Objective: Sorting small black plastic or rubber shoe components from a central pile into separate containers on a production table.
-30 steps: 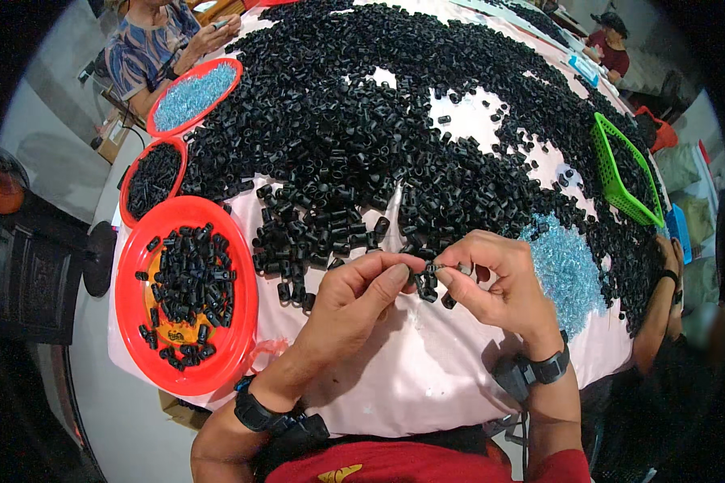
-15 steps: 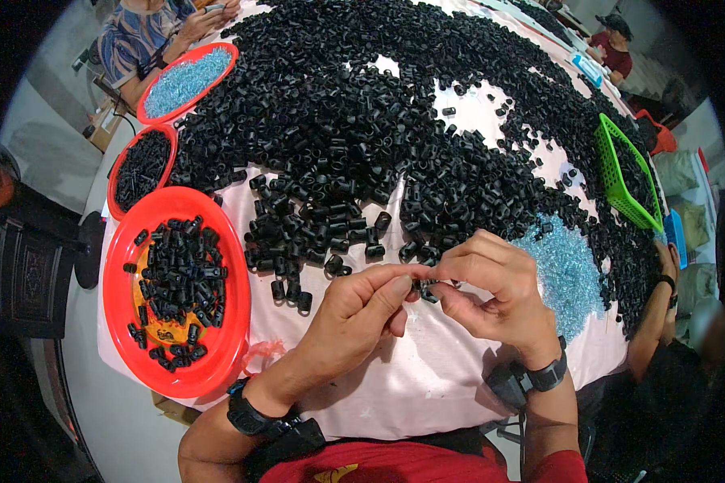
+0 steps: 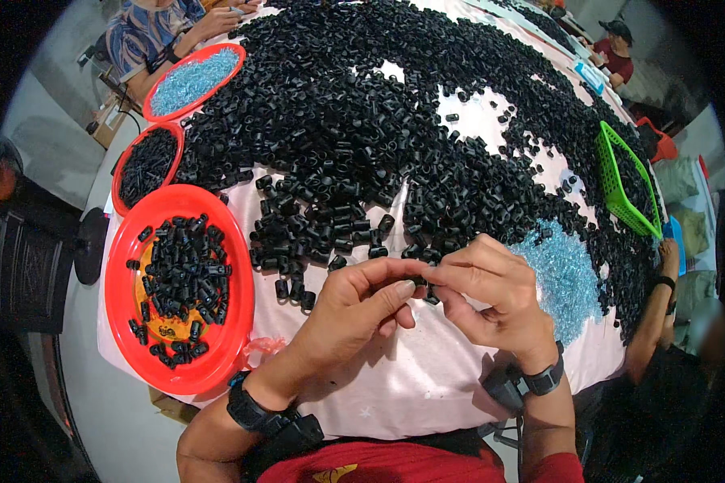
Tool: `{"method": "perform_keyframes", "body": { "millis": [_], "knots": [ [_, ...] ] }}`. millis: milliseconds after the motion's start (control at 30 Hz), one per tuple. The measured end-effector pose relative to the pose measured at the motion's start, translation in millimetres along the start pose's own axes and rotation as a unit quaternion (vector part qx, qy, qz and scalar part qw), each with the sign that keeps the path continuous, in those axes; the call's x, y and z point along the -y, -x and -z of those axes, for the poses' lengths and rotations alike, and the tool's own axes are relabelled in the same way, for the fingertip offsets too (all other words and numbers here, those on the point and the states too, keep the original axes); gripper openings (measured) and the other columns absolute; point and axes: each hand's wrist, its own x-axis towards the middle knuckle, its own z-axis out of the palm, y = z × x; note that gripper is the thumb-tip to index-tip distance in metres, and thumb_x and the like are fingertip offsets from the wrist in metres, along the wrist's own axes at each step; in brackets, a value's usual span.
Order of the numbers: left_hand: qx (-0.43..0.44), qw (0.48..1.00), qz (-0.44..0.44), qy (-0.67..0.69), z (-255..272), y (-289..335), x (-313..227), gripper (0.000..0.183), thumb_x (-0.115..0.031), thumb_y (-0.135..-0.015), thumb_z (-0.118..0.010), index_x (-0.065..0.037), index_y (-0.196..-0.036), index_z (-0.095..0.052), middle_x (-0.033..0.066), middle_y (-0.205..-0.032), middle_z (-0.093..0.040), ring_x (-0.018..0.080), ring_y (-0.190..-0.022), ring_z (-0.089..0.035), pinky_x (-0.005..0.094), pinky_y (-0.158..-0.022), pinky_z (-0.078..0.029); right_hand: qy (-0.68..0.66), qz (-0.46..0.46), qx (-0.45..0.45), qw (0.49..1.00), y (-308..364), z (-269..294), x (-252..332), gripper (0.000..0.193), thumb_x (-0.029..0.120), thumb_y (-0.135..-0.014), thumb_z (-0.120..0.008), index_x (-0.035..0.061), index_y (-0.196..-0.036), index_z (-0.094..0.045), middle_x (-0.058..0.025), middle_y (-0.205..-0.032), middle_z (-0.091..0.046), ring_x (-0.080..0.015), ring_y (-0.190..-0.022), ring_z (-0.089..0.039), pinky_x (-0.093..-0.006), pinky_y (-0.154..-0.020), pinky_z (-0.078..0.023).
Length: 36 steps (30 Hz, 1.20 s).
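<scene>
My left hand (image 3: 361, 302) is closed in a pinch on a small black plastic part (image 3: 420, 282), which mostly hides behind the fingertips. My right hand (image 3: 495, 294) meets it from the right, thumb and fingers pinched together; whatever they hold is too small and covered to make out. The fingertips of both hands touch or nearly touch above the table's pale pink cloth (image 3: 419, 386). Just beyond them spreads a large heap of short black plastic tube-shaped parts (image 3: 338, 181). A pile of small clear-bluish pieces (image 3: 562, 278) lies beside my right hand.
At left stands a red oval tray (image 3: 242, 282) with black parts in it. Behind it are a red bowl of black pieces (image 3: 147, 165) and a red bowl of bluish pieces (image 3: 192, 83). A green basket (image 3: 615, 181) is at right. Other people sit around the table.
My right fingers have closed in against the left fingertips, and the little piece seen between the hands is now mostly covered. The view has shifted slightly.
</scene>
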Motion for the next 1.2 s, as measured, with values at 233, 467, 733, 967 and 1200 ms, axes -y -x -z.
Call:
{"method": "perform_keyframes", "body": {
  "millis": [233, 467, 733, 967, 1200],
  "knots": [
    [0.012, 0.988, 0.061, 0.14, 10, 2, -7, 0.028, -0.009, -0.103, -0.061, -0.001, -0.13, -0.059, 0.0078, -0.109, -0.069, 0.0075, -0.082, -0.064, 0.0167, -0.066, -0.052, 0.182, -0.096, -0.025, 0.978, 3, 0, -19, 0.029, 0.007, -0.082, -0.075, 0.0043, -0.111, -0.074, -0.0115, -0.101, -0.069, -0.0293, -0.089, -0.064, -0.0377, -0.073, -0.053],
    [-0.024, 0.993, 0.05, 0.106, 3, 0, -10, 0.028, -0.005, -0.101, -0.063, -0.001, -0.128, -0.06, 0.0081, -0.107, -0.068, 0.0077, -0.084, -0.066, 0.0156, -0.064, -0.052, 0.105, -0.082, -0.005, 0.991, 3, -9, -14, 0.029, 0.009, -0.083, -0.075, 0.0056, -0.111, -0.075, -0.0105, -0.102, -0.067, -0.029, -0.088, -0.062, -0.0374, -0.071, -0.052],
    [-0.009, 0.998, 0.008, 0.056, 6, 5, 3, 0.024, -0.006, -0.101, -0.062, 0.0, -0.124, -0.061, 0.0054, -0.102, -0.069, 0.0074, -0.082, -0.067, 0.0158, -0.065, -0.053, -0.002, -0.012, 0.015, 1.0, -5, -12, 13, 0.03, -0.001, -0.074, -0.076, 0.0049, -0.104, -0.077, -0.01, -0.097, -0.07, -0.0245, -0.08, -0.063, -0.0344, -0.066, -0.05],
    [-0.066, 0.995, -0.009, 0.075, 12, 5, -2, 0.025, -0.012, -0.1, -0.066, -0.001, -0.122, -0.062, 0.007, -0.106, -0.071, 0.0058, -0.077, -0.065, 0.0166, -0.064, -0.049, -0.096, 0.043, 0.126, 0.986, -10, 13, 68, 0.028, 0.021, -0.084, -0.07, 0.0097, -0.109, -0.075, -0.0087, -0.105, -0.073, -0.0237, -0.08, -0.067, -0.0344, -0.07, -0.057],
    [-0.095, 0.994, -0.033, 0.033, -4, 3, -12, 0.027, -0.013, -0.102, -0.063, -0.002, -0.126, -0.061, 0.0075, -0.106, -0.067, 0.006, -0.068, -0.055, 0.018, -0.056, -0.044, -0.157, -0.13, 0.136, 0.97, 62, 61, 104, 0.036, 0.024, -0.082, -0.07, 0.0117, -0.115, -0.072, -0.0105, -0.113, -0.07, -0.0266, -0.089, -0.065, -0.039, -0.079, -0.049]
  ]
}}
